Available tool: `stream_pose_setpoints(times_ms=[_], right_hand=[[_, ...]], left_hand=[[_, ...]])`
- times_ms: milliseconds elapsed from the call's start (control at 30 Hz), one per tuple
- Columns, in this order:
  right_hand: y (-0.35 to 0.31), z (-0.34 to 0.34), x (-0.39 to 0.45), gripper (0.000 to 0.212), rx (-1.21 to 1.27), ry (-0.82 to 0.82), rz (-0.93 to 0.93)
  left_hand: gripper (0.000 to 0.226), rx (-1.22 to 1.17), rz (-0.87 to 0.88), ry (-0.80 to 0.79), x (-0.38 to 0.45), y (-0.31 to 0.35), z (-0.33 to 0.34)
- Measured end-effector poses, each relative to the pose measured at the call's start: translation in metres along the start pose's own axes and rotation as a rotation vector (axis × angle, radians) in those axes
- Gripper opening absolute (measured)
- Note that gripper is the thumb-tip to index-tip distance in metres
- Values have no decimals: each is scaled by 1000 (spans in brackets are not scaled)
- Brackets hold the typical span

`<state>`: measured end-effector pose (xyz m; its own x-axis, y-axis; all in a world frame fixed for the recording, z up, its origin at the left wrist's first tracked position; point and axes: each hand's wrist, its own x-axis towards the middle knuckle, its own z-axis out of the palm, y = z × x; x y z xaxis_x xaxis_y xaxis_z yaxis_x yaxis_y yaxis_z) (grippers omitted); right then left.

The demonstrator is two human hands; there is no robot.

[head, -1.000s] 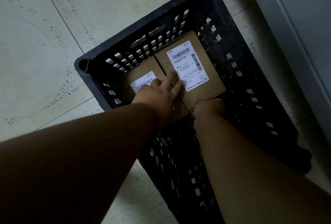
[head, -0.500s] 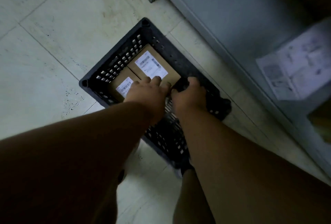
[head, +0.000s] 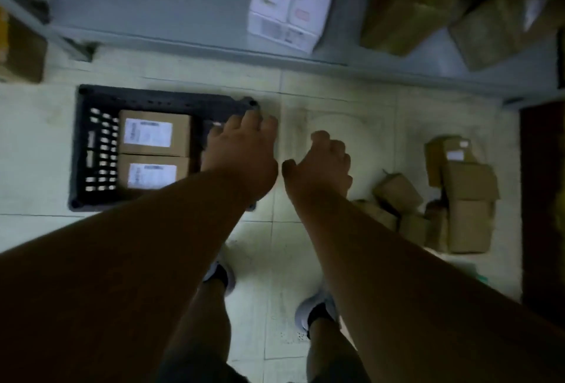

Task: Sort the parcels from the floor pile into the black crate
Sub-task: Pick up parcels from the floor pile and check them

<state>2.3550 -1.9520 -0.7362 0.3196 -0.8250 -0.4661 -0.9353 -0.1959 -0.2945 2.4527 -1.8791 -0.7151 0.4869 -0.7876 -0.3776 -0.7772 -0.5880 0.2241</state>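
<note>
The black crate (head: 91,150) sits on the tiled floor at the left. Two brown labelled parcels lie side by side inside it, one farther (head: 154,131) and one nearer (head: 153,170). My left hand (head: 241,153) hovers over the crate's right end, fingers loosely apart, holding nothing. My right hand (head: 324,162) hangs empty above bare floor between the crate and the pile, fingers curled but apart. The floor pile of brown parcels (head: 452,199) lies at the right, several boxes tumbled together.
A grey shelf unit (head: 153,0) runs along the back, with a white printed box (head: 293,0) and brown cartons (head: 428,3) on it. Another carton (head: 21,49) stands at the far left. My two feet in grey shoes (head: 315,312) stand on the tiles below.
Both hands have lifted out of the crate and left the parcels there. The view has risen and swung right, bringing the floor pile and shelf into sight.
</note>
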Motion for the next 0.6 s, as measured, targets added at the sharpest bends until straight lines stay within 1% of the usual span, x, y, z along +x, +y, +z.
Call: stream_pose_setpoints(times_ms=[100, 200, 400, 500, 600], right_hand=[[83, -1, 10, 64, 68, 56, 65], [164, -16, 20, 67, 132, 97, 123], [307, -55, 21, 69, 224, 65, 308], [362, -58, 31, 67, 244, 92, 382], [397, -45, 50, 68, 286, 95, 442]], left_hand=[[64, 18, 76, -78, 7, 70, 45], [63, 47, 155, -109, 12, 147, 76], [57, 147, 304, -157, 8, 285, 121], [56, 146, 384, -165, 19, 335, 152], [62, 152, 452, -200, 39, 363, 187]])
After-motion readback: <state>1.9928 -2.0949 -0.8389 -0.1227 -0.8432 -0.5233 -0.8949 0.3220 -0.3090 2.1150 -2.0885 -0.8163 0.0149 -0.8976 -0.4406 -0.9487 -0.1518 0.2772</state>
